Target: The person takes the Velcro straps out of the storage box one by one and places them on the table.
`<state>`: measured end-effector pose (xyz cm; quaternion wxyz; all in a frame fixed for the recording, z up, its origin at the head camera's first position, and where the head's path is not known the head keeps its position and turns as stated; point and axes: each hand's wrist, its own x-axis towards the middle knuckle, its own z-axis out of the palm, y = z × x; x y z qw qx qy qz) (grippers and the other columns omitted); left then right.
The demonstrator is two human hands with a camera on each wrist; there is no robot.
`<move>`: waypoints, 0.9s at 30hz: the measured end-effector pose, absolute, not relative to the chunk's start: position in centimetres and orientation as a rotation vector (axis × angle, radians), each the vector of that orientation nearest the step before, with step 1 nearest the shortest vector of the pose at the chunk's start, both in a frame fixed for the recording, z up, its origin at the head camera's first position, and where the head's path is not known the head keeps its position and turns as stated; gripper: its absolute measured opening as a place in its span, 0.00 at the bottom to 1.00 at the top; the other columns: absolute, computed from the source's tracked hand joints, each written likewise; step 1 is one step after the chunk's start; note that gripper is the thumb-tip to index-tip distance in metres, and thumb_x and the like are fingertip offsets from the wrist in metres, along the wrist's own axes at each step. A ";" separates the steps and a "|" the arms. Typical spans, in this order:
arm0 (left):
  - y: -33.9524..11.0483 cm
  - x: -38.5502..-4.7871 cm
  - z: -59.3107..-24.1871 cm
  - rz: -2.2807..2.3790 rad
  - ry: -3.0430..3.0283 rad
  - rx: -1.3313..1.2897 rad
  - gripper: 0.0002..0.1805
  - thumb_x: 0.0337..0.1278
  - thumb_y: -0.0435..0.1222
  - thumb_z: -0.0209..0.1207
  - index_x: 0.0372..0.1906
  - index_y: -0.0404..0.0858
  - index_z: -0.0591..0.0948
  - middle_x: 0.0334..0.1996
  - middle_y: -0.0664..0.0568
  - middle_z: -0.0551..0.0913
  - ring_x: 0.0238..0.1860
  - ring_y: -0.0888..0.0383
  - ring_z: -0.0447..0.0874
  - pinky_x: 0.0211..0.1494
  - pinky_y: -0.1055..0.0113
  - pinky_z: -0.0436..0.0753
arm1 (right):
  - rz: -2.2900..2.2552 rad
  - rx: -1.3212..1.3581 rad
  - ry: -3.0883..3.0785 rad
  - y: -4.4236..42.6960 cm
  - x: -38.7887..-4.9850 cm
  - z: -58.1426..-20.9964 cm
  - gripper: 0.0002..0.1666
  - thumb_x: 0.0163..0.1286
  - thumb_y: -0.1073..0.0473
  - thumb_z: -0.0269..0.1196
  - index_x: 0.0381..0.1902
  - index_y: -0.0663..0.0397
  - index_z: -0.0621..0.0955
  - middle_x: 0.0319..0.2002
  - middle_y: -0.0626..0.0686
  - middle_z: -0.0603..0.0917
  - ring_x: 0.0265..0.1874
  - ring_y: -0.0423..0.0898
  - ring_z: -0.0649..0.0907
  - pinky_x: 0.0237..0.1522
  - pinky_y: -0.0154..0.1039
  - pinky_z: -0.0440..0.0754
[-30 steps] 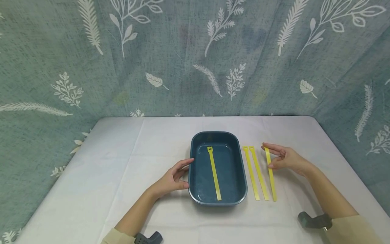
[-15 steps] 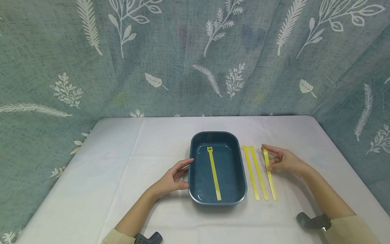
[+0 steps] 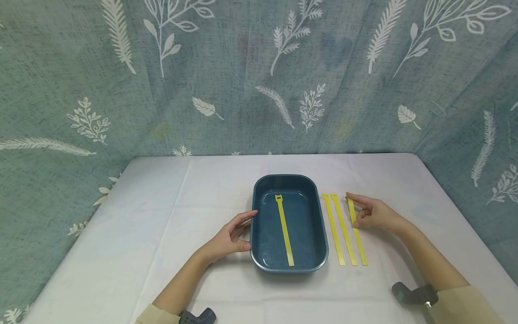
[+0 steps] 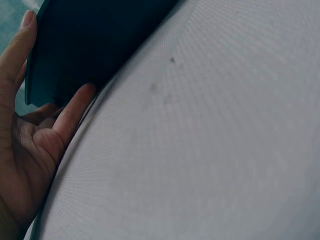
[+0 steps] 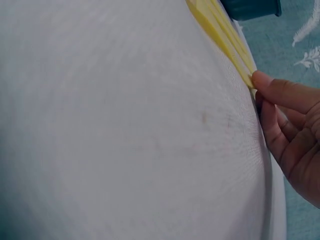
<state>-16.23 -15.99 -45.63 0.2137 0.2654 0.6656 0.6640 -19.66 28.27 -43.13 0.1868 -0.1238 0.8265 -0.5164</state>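
A dark blue rectangular tray (image 3: 301,229) stands mid-table, one yellow cable tie with a slotted head (image 3: 285,234) lying lengthwise inside it. My left hand (image 3: 231,235) touches the tray's left side with spread fingers; in the left wrist view its fingers (image 4: 75,112) rest against the outer wall. Right of the tray lie two more yellow cable ties, a nearer one (image 3: 334,231) and a farther one (image 3: 345,231). Beside them my right hand (image 3: 375,213) pinches a further yellow cable tie (image 3: 359,243) near its far end; the fingers hide its head.
White cloth (image 3: 202,193) covers the table. Behind it and at both sides hangs a green-blue leaf-print curtain (image 3: 238,130). Dark wrist devices (image 3: 414,294) sit at both sleeves.
My right hand has shifted slightly left with its cable tie, which now lies closer to and more in line with the other two. The left hand and tray have stayed put.
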 end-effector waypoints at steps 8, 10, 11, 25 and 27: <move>-15.9 -16.3 -45.7 1.828 1.861 0.730 0.46 0.49 0.40 0.69 0.72 0.43 0.57 0.75 0.45 0.48 0.73 0.38 0.46 0.58 0.65 0.78 | -1.346 -0.333 2.426 28.2 -19.5 -43.1 0.52 0.51 0.69 0.70 0.72 0.62 0.57 0.65 0.70 0.66 0.24 0.41 0.76 0.27 0.29 0.76; -15.9 -16.3 -45.7 1.826 1.862 0.734 0.46 0.49 0.40 0.69 0.72 0.43 0.57 0.75 0.46 0.48 0.73 0.38 0.46 0.58 0.64 0.78 | -1.302 -0.298 2.473 28.1 -19.4 -43.0 0.51 0.51 0.66 0.71 0.71 0.62 0.60 0.54 0.66 0.75 0.25 0.41 0.76 0.27 0.29 0.75; -15.9 -16.4 -45.7 1.828 1.859 0.738 0.46 0.49 0.41 0.69 0.72 0.43 0.57 0.75 0.46 0.48 0.73 0.38 0.46 0.58 0.64 0.78 | -1.280 -0.280 2.493 28.0 -19.3 -43.0 0.50 0.51 0.65 0.71 0.70 0.62 0.61 0.47 0.63 0.78 0.26 0.41 0.76 0.27 0.29 0.75; -16.0 -16.5 -45.7 1.834 1.852 0.737 0.47 0.48 0.41 0.69 0.72 0.42 0.57 0.74 0.45 0.49 0.73 0.38 0.46 0.58 0.65 0.78 | -1.200 -0.231 2.600 27.5 -18.9 -43.3 0.36 0.53 0.62 0.72 0.59 0.68 0.74 0.70 0.65 0.60 0.28 0.43 0.76 0.29 0.27 0.74; -16.0 -16.3 -45.7 1.832 1.859 0.725 0.47 0.48 0.40 0.69 0.72 0.42 0.57 0.74 0.45 0.49 0.73 0.38 0.46 0.58 0.66 0.77 | -1.190 -0.218 2.618 27.4 -18.7 -43.4 0.35 0.53 0.62 0.72 0.59 0.68 0.74 0.69 0.65 0.61 0.28 0.43 0.76 0.28 0.27 0.74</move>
